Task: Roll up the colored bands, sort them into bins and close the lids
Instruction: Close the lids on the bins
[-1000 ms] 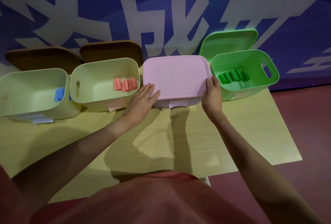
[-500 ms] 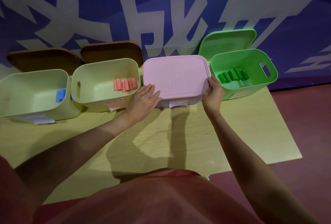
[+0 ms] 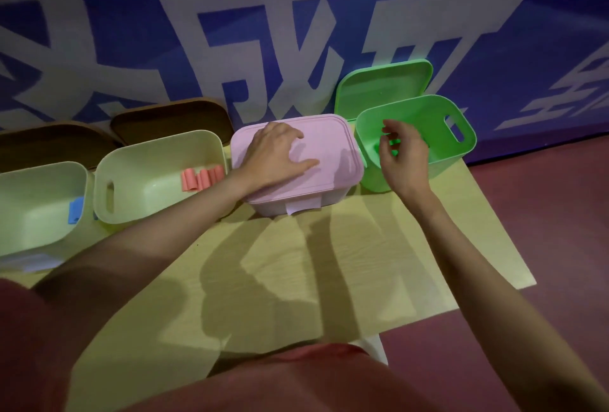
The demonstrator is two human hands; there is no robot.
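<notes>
place: staged demo/recording rm | cues: blue wall banner w/ big white chars, small wood-look table, dark red floor

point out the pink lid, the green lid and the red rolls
pink lid [image 3: 324, 138], head view, bare top right of the left hand
green lid [image 3: 384, 83], head view, middle of the upright panel
red rolls [image 3: 201, 177], head view, middle roll

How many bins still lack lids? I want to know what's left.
3: the green bin at far right, the cream bin with red rolls, and the cream bin with a blue roll at far left.
</notes>
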